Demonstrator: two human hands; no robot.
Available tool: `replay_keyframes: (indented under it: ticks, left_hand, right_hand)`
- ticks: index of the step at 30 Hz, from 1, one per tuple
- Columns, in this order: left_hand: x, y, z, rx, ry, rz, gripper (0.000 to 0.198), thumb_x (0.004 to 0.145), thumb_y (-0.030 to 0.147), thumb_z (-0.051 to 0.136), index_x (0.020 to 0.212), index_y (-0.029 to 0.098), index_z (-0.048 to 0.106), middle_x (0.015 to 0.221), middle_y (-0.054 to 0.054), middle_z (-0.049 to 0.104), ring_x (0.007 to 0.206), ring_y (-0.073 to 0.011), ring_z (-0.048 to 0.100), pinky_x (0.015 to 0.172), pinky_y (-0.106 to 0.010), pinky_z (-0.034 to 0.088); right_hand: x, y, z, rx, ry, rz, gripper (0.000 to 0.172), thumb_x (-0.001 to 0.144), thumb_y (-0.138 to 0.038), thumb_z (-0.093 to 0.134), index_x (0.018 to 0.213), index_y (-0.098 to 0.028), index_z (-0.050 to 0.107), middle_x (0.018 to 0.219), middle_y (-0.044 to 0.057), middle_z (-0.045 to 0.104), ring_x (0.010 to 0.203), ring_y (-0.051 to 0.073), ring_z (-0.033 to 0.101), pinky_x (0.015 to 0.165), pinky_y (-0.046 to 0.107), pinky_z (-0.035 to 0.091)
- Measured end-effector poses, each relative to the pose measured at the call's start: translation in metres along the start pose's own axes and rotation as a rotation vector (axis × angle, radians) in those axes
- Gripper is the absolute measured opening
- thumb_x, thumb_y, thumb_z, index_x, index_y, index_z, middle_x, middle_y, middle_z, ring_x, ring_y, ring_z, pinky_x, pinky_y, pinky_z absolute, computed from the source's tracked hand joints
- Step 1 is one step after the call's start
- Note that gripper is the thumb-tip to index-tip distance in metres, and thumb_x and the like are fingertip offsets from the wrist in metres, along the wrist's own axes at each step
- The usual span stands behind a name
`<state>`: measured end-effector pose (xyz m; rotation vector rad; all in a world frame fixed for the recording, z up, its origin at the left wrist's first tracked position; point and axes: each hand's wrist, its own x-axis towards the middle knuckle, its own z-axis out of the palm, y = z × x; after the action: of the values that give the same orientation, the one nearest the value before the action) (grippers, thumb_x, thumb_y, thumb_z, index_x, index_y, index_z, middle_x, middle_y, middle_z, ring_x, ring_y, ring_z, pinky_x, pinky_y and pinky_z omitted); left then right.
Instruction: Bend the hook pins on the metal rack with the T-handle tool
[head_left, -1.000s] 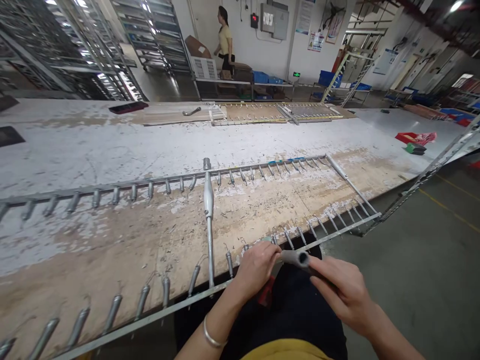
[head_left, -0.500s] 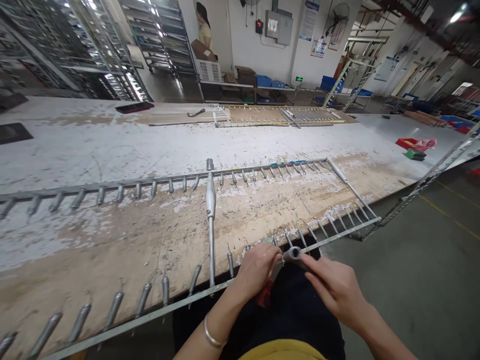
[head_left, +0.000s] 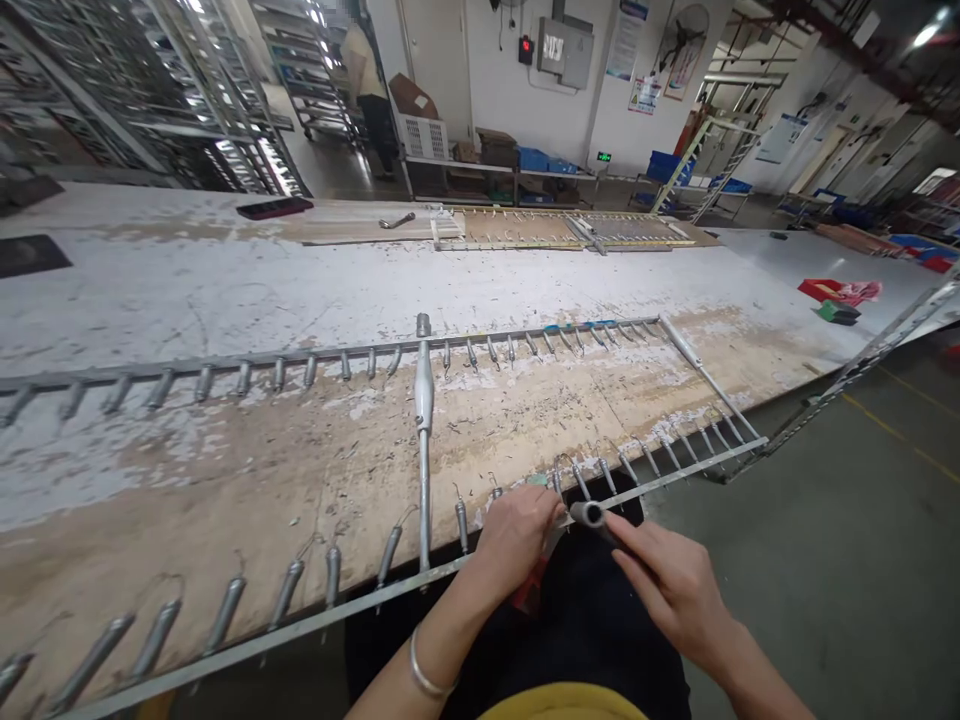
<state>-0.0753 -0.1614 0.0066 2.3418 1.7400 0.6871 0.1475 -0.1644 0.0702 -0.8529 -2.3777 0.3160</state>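
The right hand has its grip clamped on a tool, whose round hollow end faces up toward the camera, just beside the near rail. The left hand bends over that rail, fingertips next to the tool; whether its grip is clamped on the rail or a small part, I cannot tell. Springs line the near rail, which runs along the surface edge above the person's lap. A crossbar joins it to the far rail, lying on the surface. A wrench lies farther back.
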Motion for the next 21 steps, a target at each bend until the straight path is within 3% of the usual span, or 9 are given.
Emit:
replay_keyframes:
  ticks: [2,4,8,10,13,15,18,19,21]
  left_hand:
    - [0.0001,0.0005,0.0004,0.014,-0.001,-0.007,0.023,0.095,0.024,0.045,0.077,0.019,0.059,0.070,-0.002,0.061,0.066,-0.0154,0.055,0.058,-0.025,0.033]
    - [0.0000,0.0007,0.0014,0.022,-0.001,-0.014,0.023,0.094,0.021,0.045,0.075,0.019,0.058,0.070,-0.002,0.061,0.066,-0.0154,0.055,0.058,-0.025,0.032]
    - [-0.0001,0.0009,0.0035,0.023,-0.001,0.007,0.022,0.093,0.021,0.048,0.074,0.019,0.057,0.069,-0.002,0.061,0.066,-0.0155,0.055,0.058,-0.026,0.031]
    - [0.0003,0.0010,0.0038,0.035,0.001,0.015,0.021,0.093,0.021,0.049,0.074,0.019,0.057,0.068,-0.002,0.060,0.066,-0.0159,0.055,0.058,-0.026,0.031]
    - [0.0008,0.0010,0.0036,0.058,-0.001,0.014,0.020,0.092,0.019,0.049,0.074,0.019,0.057,0.068,-0.002,0.060,0.065,-0.0160,0.054,0.057,-0.027,0.031]
    - [0.0008,0.0010,0.0034,0.054,-0.004,0.010,0.020,0.092,0.018,0.049,0.074,0.019,0.057,0.067,-0.001,0.059,0.064,-0.0152,0.054,0.057,-0.027,0.030]
    - [0.0006,0.0013,0.0031,0.040,-0.010,0.013,0.019,0.092,0.018,0.050,0.074,0.019,0.057,0.068,-0.001,0.059,0.065,-0.0149,0.054,0.057,-0.027,0.030]
    - [0.0005,0.0016,0.0031,0.046,-0.012,0.012,0.019,0.092,0.019,0.050,0.074,0.019,0.057,0.068,-0.001,0.060,0.065,-0.0152,0.055,0.057,-0.027,0.030]
    - [0.0007,0.0022,0.0033,0.067,-0.015,0.004,0.019,0.091,0.019,0.050,0.074,0.019,0.057,0.068,-0.001,0.060,0.066,-0.0159,0.055,0.057,-0.027,0.030]
  right_hand:
    - [-0.0008,-0.0019,-0.0029,0.072,0.144,-0.035,0.045,0.092,-0.009,0.051,0.134,-0.024,0.051,0.076,0.002,0.063,0.062,0.016,0.059,0.057,0.027,0.046]
    - [-0.0015,-0.0022,-0.0033,0.080,0.196,-0.056,0.046,0.091,-0.007,0.050,0.133,-0.024,0.051,0.076,0.002,0.063,0.063,0.016,0.060,0.057,0.027,0.046]
    - [-0.0012,0.0003,0.0007,-0.036,-0.020,0.017,0.040,0.095,-0.015,0.048,0.134,-0.021,0.052,0.071,0.002,0.061,0.059,0.014,0.059,0.053,0.024,0.044]
    - [-0.0008,-0.0004,-0.0001,-0.008,0.011,0.016,0.041,0.094,-0.014,0.049,0.135,-0.021,0.051,0.074,0.002,0.063,0.061,0.014,0.060,0.056,0.024,0.045]
    - [-0.0003,-0.0026,-0.0023,0.065,0.162,-0.036,0.043,0.093,-0.009,0.049,0.134,-0.022,0.050,0.077,0.003,0.064,0.063,0.015,0.060,0.059,0.026,0.046]
    - [0.0001,-0.0026,-0.0015,0.008,0.108,-0.038,0.041,0.094,-0.012,0.049,0.133,-0.021,0.051,0.073,0.002,0.062,0.060,0.014,0.059,0.055,0.025,0.044]
    - [0.0005,-0.0016,-0.0002,-0.095,-0.079,-0.010,0.038,0.096,-0.019,0.047,0.134,-0.020,0.053,0.069,0.001,0.060,0.057,0.014,0.058,0.051,0.024,0.042]
    - [0.0002,-0.0018,-0.0007,-0.084,-0.081,-0.006,0.038,0.096,-0.019,0.048,0.134,-0.021,0.053,0.070,0.001,0.061,0.058,0.014,0.059,0.053,0.024,0.043]
    - [-0.0009,-0.0026,-0.0027,-0.008,0.041,-0.008,0.040,0.095,-0.016,0.049,0.134,-0.022,0.052,0.073,0.002,0.063,0.061,0.015,0.061,0.057,0.025,0.046]
